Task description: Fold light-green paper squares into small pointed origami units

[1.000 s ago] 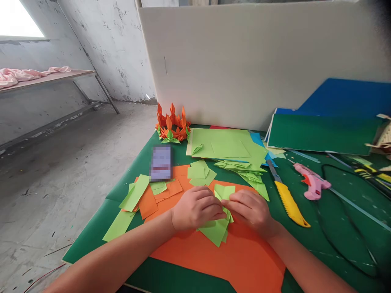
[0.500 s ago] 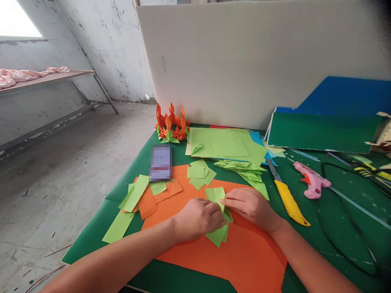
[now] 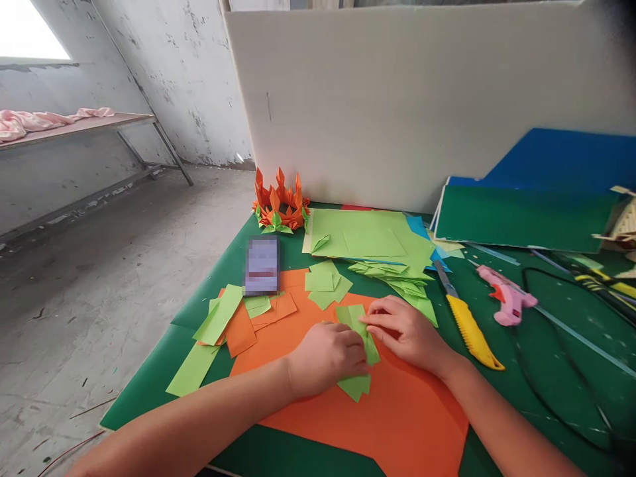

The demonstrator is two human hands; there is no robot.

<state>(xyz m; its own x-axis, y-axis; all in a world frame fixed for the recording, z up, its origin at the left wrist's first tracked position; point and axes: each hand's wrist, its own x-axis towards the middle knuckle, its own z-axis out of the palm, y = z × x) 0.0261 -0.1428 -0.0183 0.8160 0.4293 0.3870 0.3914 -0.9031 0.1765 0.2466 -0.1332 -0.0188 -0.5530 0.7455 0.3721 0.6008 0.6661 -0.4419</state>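
A creased piece of light green paper (image 3: 354, 315) lies between my hands, above more green pieces (image 3: 355, 387) on a large orange sheet (image 3: 397, 424). My left hand (image 3: 328, 358) is closed, its fingers curled down over the green paper and hiding part of it. At the paper's right edge, my right hand (image 3: 408, 331) pinches with thumb and fingertips. Just beyond them sit small green squares (image 3: 328, 281). Loose green strips (image 3: 191, 368) and orange pieces (image 3: 242, 331) lie to the left.
A phone (image 3: 262, 265) and an orange-green folded-paper crown (image 3: 281, 205) stand at the back left. Behind my hands are stacked green sheets (image 3: 368, 228). On the right lie a yellow-handled knife (image 3: 472, 328) with its blade exposed, a pink glue gun (image 3: 509, 298) and its black cable.
My left hand has shifted slightly right and its fingers have flattened a little over the green paper. The right hand stays at the paper's edge, its fingers slightly more raised.
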